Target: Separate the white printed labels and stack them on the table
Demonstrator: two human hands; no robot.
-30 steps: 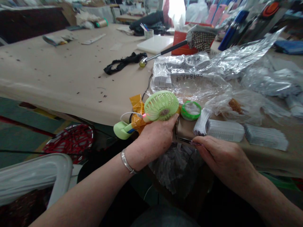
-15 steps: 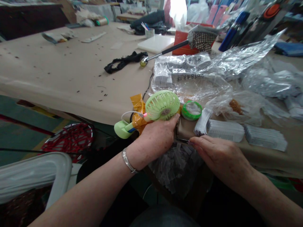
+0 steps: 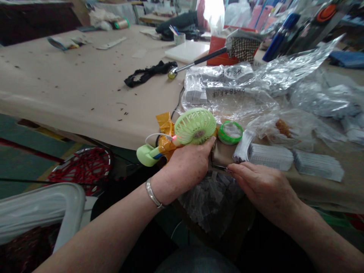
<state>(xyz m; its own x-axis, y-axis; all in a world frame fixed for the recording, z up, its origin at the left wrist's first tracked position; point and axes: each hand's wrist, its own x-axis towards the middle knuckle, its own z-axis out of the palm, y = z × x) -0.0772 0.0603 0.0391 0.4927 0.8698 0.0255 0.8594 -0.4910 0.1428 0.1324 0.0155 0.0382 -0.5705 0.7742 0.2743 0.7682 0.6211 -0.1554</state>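
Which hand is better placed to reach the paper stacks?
Likely the right hand: it sits beside the paper stacks, though holding a thin tool. The left hand is farther off, by the green fan.

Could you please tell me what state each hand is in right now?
Left hand: by the green fan; whether it holds anything cannot be told.
Right hand: closed, holding a thin dark tool.

Smooth plastic fan point(image 3: 193, 127), metal tweezers point(image 3: 222, 168), glossy crinkled plastic bag point(image 3: 241, 104), matt tabletop point(image 3: 79, 81).

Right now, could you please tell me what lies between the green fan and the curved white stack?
A round, green-edged container, as the head view shows.
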